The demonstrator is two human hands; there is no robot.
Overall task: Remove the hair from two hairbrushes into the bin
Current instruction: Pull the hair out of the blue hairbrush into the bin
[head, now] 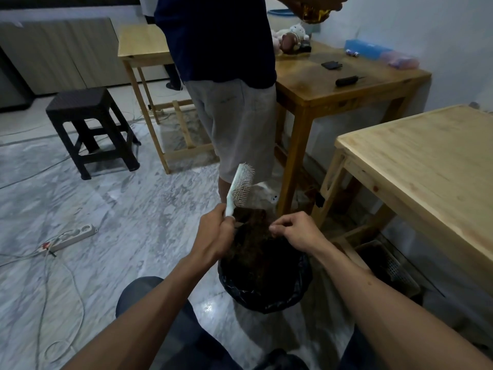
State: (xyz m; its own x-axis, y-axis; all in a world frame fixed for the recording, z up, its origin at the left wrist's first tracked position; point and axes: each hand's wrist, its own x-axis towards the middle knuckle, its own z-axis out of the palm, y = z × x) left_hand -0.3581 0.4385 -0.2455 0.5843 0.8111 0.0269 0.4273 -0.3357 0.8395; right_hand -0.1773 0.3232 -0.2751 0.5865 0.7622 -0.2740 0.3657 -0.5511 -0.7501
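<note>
A round bin (264,297) lined with a glossy black bag sits on the marble floor, a mat of dark brown hair (250,236) hanging above its mouth — the right hand (292,231) pinches that mat while the left hand (214,236) grips the pale, metal-pinned hairbrush (240,186) by its handle.

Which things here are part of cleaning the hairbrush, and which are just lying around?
In use: hairbrush in the left hand; hair clump pinched by the right hand; bin.

Lying about: stool, power strip, soft toy, dark basket.
</note>
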